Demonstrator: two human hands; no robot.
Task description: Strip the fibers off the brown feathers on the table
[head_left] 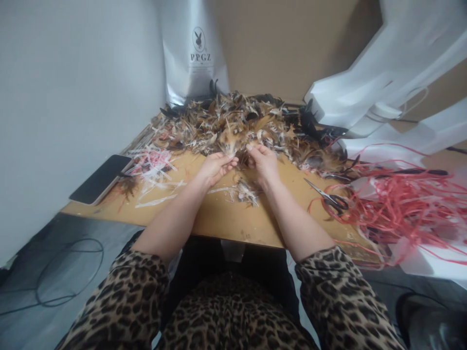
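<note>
My left hand [219, 165] pinches the pale quill end of a light brown feather [230, 138] at the near edge of a feather pile. Close by on the right, my right hand [261, 158] has thumb and forefinger pressed together by the feathers; what sits between them is too small to make out. The pile of brown, white and black feathers [204, 121] spreads across the back of the table. Below my hands, a small tuft of feathers [247, 193] lies on the tabletop [233, 223].
At the left edge lies a dark-screened phone [102, 179], near pink and white plastic strips [155, 160]. Black-handled scissors [330, 198] rest at right beside a tangle of red strips [412, 204]. A printed silver bag [197, 58] stands behind; a cable [69, 272] loops on the floor.
</note>
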